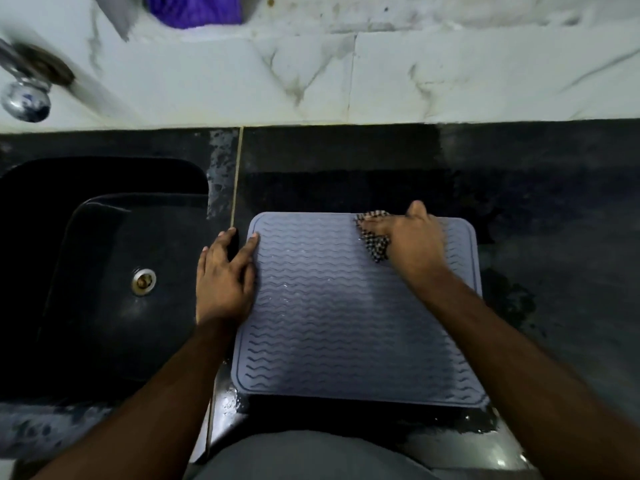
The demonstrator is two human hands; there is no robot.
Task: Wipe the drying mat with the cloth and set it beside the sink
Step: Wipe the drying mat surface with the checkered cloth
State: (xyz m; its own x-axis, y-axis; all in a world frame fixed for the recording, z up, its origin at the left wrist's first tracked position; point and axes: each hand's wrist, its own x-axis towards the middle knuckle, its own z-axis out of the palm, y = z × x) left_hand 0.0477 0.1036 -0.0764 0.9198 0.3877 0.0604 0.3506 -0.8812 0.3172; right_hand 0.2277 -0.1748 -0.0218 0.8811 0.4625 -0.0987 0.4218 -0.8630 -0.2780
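I see the black sink (104, 271) at 9 o'clock holding only its drain (143, 281). Drying mat (346, 306) lies flat on the wet counter (519, 185) just right of it. Left hand (225, 275), fingers straight, presses the mat's 9 o'clock edge. Right hand (412, 237) presses the checked cloth (375, 242) at 1 o'clock (grip hidden, cannot tell).

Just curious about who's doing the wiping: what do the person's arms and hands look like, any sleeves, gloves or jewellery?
Both arms are bare as far as the picture shows: no sleeves reach the forearms. The left hand and the right hand wear no gloves, and no rings, watch or bracelets are visible. Grey clothing shows at the bottom edge.
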